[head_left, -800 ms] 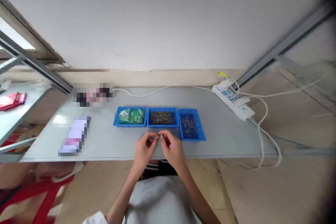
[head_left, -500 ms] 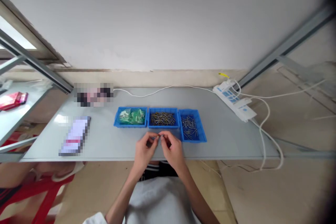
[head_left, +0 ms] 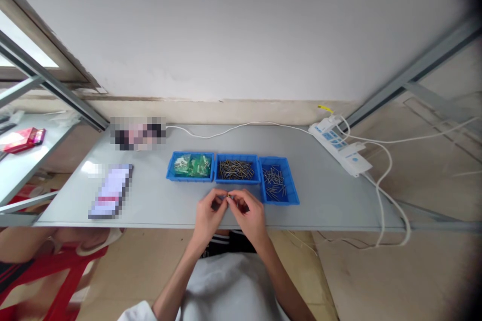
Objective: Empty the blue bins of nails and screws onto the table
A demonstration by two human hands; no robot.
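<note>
A pale wall (head_left: 241,30) fills the upper part of the view. Below it is a smooth grey worktop (head_left: 150,208), which carries everything that follows. At its right end, a white power strip (head_left: 341,149) with blue markings lies at a slant, a white cable (head_left: 226,129) running from it along the back. Near the left end lie a pixelated light slab (head_left: 112,190) with a reddish band and, behind it, a pixelated pink and dark object (head_left: 138,135).

Three blue trays stand side by side: the left tray (head_left: 190,179) holds green and clear packets (head_left: 193,164); the middle tray (head_left: 237,181) has a dense, crossed heap of thin metal rods (head_left: 236,169), brassy and dark; the right tray (head_left: 290,198), set lengthwise, has a sparser scatter of silvery rods (head_left: 274,180).

The left hand (head_left: 208,214) and right hand (head_left: 251,214) meet in front of the middle tray, over the near part of the worktop. The fingers of both are closed in a pinch, tip to tip, on one small piece (head_left: 228,195). It shows as a tiny brassy and dark speck, mostly covered by the fingertips; its full shape cannot be made out.
</note>
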